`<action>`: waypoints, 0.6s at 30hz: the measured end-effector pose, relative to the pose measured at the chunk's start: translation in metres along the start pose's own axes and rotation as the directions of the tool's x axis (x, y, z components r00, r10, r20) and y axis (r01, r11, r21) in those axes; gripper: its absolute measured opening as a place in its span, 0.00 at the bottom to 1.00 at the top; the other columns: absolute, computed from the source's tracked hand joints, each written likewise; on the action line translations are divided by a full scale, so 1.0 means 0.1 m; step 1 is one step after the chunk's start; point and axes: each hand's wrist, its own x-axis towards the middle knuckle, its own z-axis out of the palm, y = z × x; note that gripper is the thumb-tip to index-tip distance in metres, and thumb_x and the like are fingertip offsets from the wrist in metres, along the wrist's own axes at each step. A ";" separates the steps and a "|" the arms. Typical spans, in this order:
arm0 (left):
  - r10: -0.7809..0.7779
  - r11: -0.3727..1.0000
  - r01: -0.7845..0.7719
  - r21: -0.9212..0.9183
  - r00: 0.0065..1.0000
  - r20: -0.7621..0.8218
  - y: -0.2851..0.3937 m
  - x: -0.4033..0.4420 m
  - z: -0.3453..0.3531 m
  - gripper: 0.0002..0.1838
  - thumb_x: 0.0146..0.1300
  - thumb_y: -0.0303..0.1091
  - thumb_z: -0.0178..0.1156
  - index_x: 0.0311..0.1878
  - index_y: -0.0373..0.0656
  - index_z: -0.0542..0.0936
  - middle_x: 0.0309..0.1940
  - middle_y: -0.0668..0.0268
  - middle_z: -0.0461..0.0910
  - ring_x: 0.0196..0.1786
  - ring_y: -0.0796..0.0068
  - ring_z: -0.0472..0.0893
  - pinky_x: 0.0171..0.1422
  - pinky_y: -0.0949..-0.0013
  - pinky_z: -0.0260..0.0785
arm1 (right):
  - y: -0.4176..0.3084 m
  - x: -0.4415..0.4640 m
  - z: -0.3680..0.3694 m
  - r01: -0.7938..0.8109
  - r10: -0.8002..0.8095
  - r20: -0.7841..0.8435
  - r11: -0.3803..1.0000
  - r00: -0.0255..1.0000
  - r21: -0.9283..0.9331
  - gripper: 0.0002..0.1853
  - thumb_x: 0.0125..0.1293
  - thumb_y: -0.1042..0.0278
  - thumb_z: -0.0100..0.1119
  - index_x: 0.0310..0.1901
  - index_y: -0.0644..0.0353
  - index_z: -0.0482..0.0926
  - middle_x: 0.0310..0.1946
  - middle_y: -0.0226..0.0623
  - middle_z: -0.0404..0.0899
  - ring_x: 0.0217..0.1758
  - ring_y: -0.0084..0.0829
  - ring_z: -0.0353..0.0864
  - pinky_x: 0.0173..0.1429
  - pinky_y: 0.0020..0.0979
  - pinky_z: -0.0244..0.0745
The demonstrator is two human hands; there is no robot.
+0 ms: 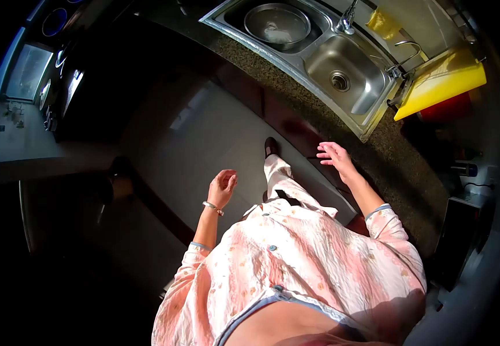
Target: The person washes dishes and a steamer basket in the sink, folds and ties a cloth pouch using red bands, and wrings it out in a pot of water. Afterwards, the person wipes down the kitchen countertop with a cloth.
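My left hand hangs over the floor in front of my body, its fingers loosely curved and nothing visible in them. A bracelet circles that wrist. My right hand is held out beside the counter edge, fingers stretched and apart, holding nothing. Nearest to it is the dark speckled countertop. Set into that counter is a steel double sink. A round metal basin containing some water sits in its far-left bowl; the drain shows in the other bowl.
A yellow cutting board leans at the sink's right end, near a red object. Behind the sink are a faucet, a thin curved tap and a yellow cloth. A dark boxy appliance stands at right. Pale floor tiles lie ahead.
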 end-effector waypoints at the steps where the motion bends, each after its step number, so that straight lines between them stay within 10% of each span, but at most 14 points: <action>1: -0.025 0.999 0.026 0.021 0.999 -0.034 0.01 0.10 -0.10 0.12 0.68 0.36 0.57 0.47 0.37 0.78 0.34 0.65 0.83 0.37 0.76 0.83 0.43 0.74 0.75 | -0.14 0.20 0.00 0.022 -0.022 -0.010 0.999 1.000 0.029 0.17 0.72 0.58 0.49 0.54 0.60 0.74 0.50 0.36 0.77 0.49 0.26 0.79 0.47 0.28 0.76; 7: -0.104 0.993 0.111 0.035 0.981 -0.167 0.19 0.72 -0.70 0.10 0.68 0.34 0.56 0.46 0.37 0.78 0.34 0.65 0.83 0.37 0.77 0.83 0.43 0.74 0.76 | -1.06 1.58 0.03 0.151 -0.151 -0.010 0.981 0.988 0.120 0.20 0.72 0.54 0.49 0.57 0.59 0.72 0.56 0.36 0.74 0.57 0.28 0.73 0.57 0.31 0.70; 18: -0.255 0.967 0.246 -0.070 0.946 -0.201 0.28 1.69 -1.11 0.10 0.68 0.32 0.56 0.46 0.36 0.78 0.33 0.65 0.82 0.36 0.78 0.82 0.41 0.75 0.75 | -2.25 3.88 0.03 0.224 -0.250 0.007 0.855 0.968 -0.467 0.26 0.64 0.54 0.60 0.60 0.57 0.73 0.53 0.38 0.77 0.57 0.29 0.75 0.62 0.29 0.67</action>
